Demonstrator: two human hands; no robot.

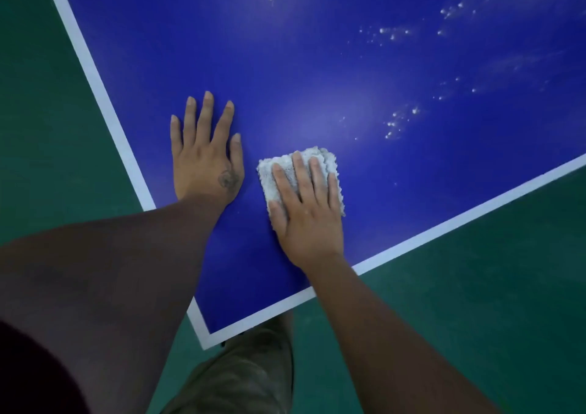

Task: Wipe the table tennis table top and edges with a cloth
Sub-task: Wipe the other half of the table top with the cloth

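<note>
White border lines meet at the corner of the blue desk closest to the person, just above a khaki-clad leg and the green floor. Both forearms reach in over that corner. The right hand lies flat, fingers straight and together, pressing a folded grey-white cloth onto the desk. The cloth sits under its fingers and pokes out beyond the fingertips and on the thumb side. Just beside it, on that thumb side, the left hand is spread palm-down on bare blue surface, holding nothing. It looks like a brace for leaning.

To my eye this is a pass over the top near the corner. Doing it well means even pressure through the whole palm, so the folded pad does not bunch or slip from under the fingers. Overlapping strokes will serve better than scattered ones. Beyond the right fingertips, and off toward the little-finger side, clusters of pale specks dot the surface. Some are near and more lie well away, and the strokes should carry out to them. The border lines and the edges probably want their own pass, though I can't tell whether they are done.
</note>
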